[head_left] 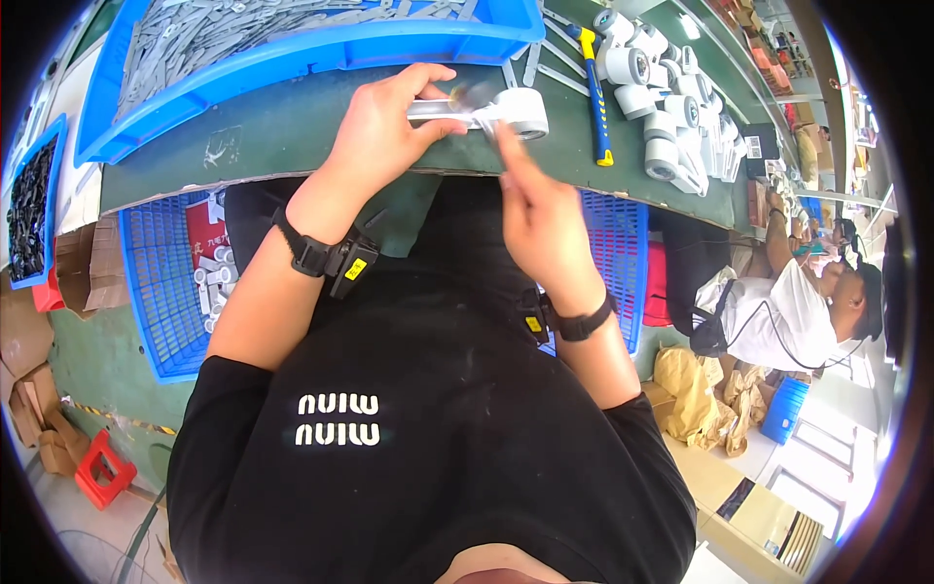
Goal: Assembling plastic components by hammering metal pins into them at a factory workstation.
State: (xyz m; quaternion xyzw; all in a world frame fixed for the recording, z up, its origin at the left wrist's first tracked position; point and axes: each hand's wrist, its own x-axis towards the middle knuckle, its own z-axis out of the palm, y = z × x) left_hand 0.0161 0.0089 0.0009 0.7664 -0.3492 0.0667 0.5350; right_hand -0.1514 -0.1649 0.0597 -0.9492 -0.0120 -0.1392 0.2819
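Observation:
My left hand (387, 117) is closed on the narrow grey-white handle of a white plastic part with a round head (520, 112), held flat over the green table's near edge. My right hand (540, 209) is closed beside that round head, its fingertips blurred by motion. A thin greyish thing runs from these fingertips toward a dark smeared shape (474, 94) over the handle; I cannot make out what it is. To the right lies a hammer (596, 107) with a blue and yellow handle. Several similar white round-headed parts (662, 107) are heaped beyond it.
A blue tray (321, 54) full of flat grey strips stands at the table's back left. Loose strips (559, 58) lie beside it. At far left is a bin of black pieces (34, 209). Blue baskets (161, 321) sit under the table. A person (778, 311) works at the right.

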